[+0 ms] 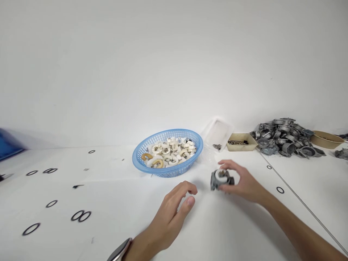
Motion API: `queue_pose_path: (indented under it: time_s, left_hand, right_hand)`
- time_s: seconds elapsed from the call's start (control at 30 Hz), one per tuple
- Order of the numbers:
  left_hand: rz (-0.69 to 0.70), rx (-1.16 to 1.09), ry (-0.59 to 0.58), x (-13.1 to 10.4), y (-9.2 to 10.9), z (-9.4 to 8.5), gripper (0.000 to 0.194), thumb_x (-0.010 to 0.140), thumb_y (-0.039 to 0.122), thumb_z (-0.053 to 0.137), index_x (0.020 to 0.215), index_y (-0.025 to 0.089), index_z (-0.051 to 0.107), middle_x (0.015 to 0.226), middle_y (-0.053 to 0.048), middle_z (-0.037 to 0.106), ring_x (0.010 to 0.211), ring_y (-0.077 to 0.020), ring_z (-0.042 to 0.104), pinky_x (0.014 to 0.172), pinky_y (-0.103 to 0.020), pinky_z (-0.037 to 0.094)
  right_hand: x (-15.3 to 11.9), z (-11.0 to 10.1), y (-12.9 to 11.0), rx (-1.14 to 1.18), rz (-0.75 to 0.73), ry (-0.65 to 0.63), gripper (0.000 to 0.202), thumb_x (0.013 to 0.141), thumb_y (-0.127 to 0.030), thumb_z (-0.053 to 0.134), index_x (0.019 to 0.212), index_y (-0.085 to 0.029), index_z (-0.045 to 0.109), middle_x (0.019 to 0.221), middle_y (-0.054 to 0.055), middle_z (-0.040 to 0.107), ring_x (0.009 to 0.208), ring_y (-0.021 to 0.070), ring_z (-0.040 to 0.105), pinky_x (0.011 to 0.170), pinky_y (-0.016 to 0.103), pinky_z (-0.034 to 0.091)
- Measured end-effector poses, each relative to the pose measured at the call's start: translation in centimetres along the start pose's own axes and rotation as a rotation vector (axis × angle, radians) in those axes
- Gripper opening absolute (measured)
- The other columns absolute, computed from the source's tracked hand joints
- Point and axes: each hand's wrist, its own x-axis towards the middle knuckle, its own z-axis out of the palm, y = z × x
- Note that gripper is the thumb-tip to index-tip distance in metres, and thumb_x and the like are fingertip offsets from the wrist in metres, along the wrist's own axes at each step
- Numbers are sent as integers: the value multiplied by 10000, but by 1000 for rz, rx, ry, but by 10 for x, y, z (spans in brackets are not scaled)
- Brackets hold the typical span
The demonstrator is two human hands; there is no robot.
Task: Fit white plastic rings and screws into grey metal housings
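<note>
On a white worktable [114,203], a person's right hand [243,185] is gripping a small grey metal part [221,179] with a pale insert, fingers curled around it as it is resting on the surface. The left hand [174,214] is lying just beside it, loosely open and holding nothing, a watch [119,251] showing at the wrist. A blue basket [163,170] of white C-shaped pieces is sitting just behind both hands. Black O-rings [81,216] are lying scattered to the left, while a heap of grey castings [285,136] is sitting at far right.

dull cast-metal part [221,180], blue plastic basket [141,154]
</note>
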Motion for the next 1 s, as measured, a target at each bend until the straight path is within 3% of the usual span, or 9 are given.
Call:
queue_pose_path:
  time_s: [0.1,0.2,0.3,0.4,0.57,0.83,1.0]
  left_hand:
    - [24,29,-39,-1,1,1,411,1095,478,299,915,231,574,809,0,600,732,-183,556,687,-283,440]
    - [89,77,-84,-1,2,2,422,1100,442,295,854,224,560,708,19,563,658,-168,536,631,-272,414]
    - [133,120,-121,-1,4,3,426,1103,429,292,831,221,545,677,26,561,628,-161,526,617,-269,402]
    - [148,138,-141,-1,6,5,428,1104,436,295,829,221,542,670,28,568,624,-158,533,609,-263,398]
    - [168,161,-147,-1,8,5,442,1106,448,281,821,222,533,656,30,564,606,-157,537,603,-262,397]
    - [173,177,-171,-2,12,3,477,1107,462,246,814,225,538,655,26,572,597,-156,548,596,-262,395]
    - [135,170,-186,-3,15,5,512,1099,470,220,763,223,518,624,22,524,575,-158,517,590,-270,390]
  right_hand:
    - [15,-41,20,-94,98,289,587,715,-456,777,1252,-282,615,1131,58,718,1031,281,677,744,348,578]
    - [19,-84,46,-339,228,603,587,685,-487,762,1218,-274,640,1099,67,738,1059,307,675,826,381,548]
    - [11,-121,69,-443,364,756,587,674,-491,731,1200,-243,646,1196,132,706,1152,387,618,913,483,493]
    - [-1,-143,85,-507,505,843,583,658,-496,708,1168,-218,652,1201,180,700,1156,442,592,918,544,465]
    - [-7,-154,101,-545,593,851,618,643,-511,689,1196,-239,639,1225,159,696,1163,429,586,930,529,460]
    - [-6,-157,112,-584,598,828,589,648,-527,673,1157,-232,660,1113,148,693,1078,405,607,892,504,473]
    - [1,-148,96,-666,463,880,586,710,-559,617,1171,-201,659,1306,208,565,1284,468,436,1013,582,373]
